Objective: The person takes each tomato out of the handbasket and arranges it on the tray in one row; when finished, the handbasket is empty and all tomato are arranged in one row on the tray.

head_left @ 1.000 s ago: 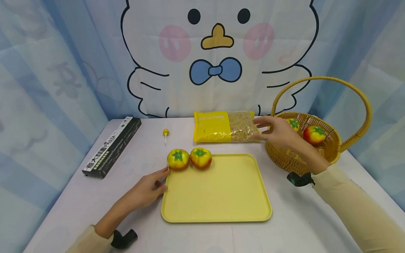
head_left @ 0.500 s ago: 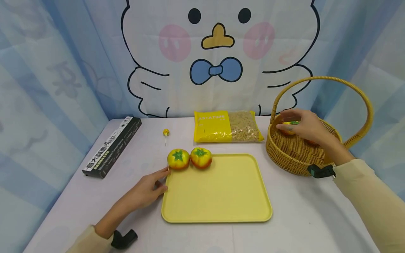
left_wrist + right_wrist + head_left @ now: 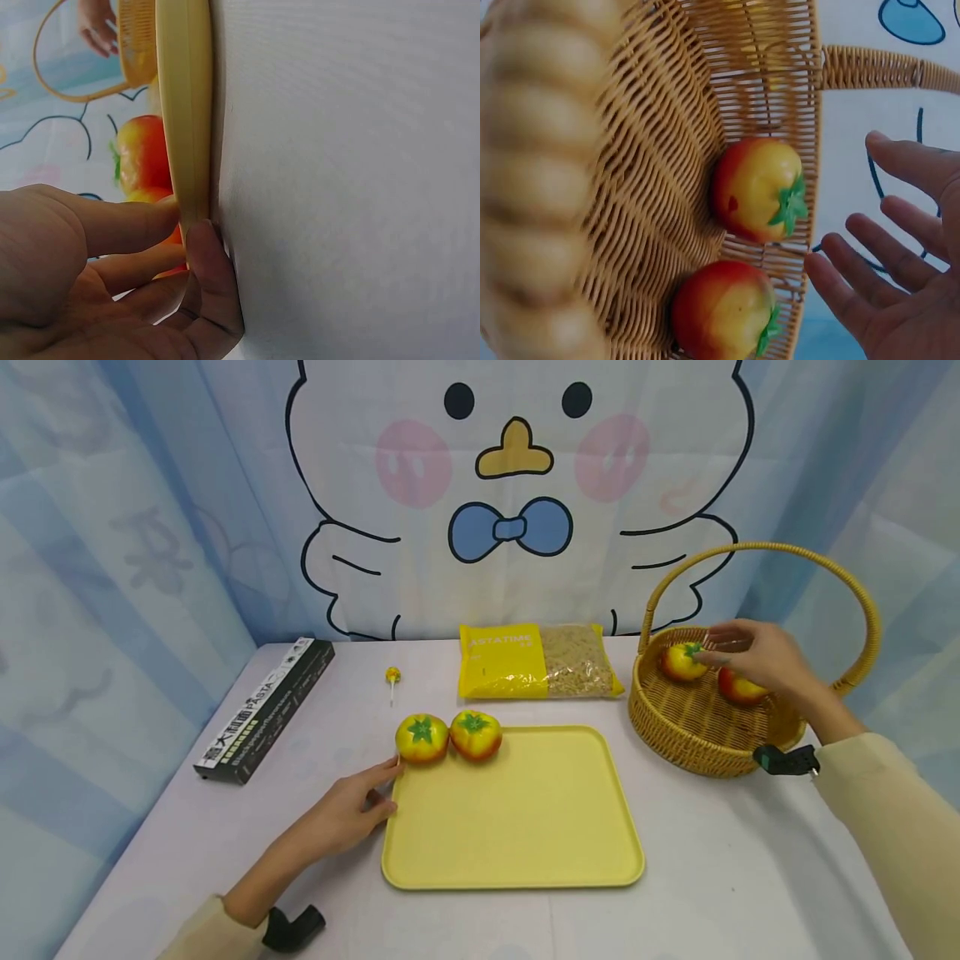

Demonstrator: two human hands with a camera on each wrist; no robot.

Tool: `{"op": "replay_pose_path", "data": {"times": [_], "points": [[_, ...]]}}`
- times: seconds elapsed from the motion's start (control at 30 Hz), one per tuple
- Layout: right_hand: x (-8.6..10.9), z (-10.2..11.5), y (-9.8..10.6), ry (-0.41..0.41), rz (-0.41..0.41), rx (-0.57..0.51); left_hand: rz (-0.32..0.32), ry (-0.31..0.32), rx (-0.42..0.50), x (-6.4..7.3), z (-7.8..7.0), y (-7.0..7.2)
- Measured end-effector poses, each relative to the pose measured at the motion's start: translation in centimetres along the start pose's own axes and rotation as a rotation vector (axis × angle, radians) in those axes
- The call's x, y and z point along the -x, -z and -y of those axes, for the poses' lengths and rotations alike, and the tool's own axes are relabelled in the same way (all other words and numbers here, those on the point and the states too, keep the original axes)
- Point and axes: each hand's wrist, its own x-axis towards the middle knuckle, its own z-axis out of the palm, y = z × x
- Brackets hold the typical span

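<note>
My left hand pinches the left edge of a yellow tray; the left wrist view shows thumb and a finger on either side of the rim. Two yellow-red toy tomatoes with green star-shaped tops, a left one and a right one, sit side by side at the tray's far left corner. Over a wicker basket hovers my right hand, fingers spread and holding nothing. Inside lie two more toy tomatoes, one at the back left and one partly hidden beneath the hand.
A yellow bag of pasta lies behind the tray, left of the basket. Farther left are a small lollipop and a long black pasta box. The basket's tall handle arches over its opening. A printed curtain hangs behind the table.
My right hand has moved right from beside the pasta bag, passing over the basket's back-left tomato to above the right one. The left hand and tray have stayed put.
</note>
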Motion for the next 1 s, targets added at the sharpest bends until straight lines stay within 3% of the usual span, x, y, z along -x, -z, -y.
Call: {"op": "replay_pose_path", "data": {"times": [0.2, 0.57, 1.0], "points": [[0.0, -1.4, 1.1, -0.046, 0.009, 0.015, -0.003, 0.003, -0.001, -0.1, 0.1, -0.1], [0.2, -2.9, 1.7, -0.131, -0.05, 0.07, -0.004, 0.009, -0.007, -0.1, 0.1, -0.1], [-0.6, -3.4, 1.9, -0.213, 0.008, 0.128, -0.008, 0.022, -0.006, -0.2, 0.0, -0.1]]}}
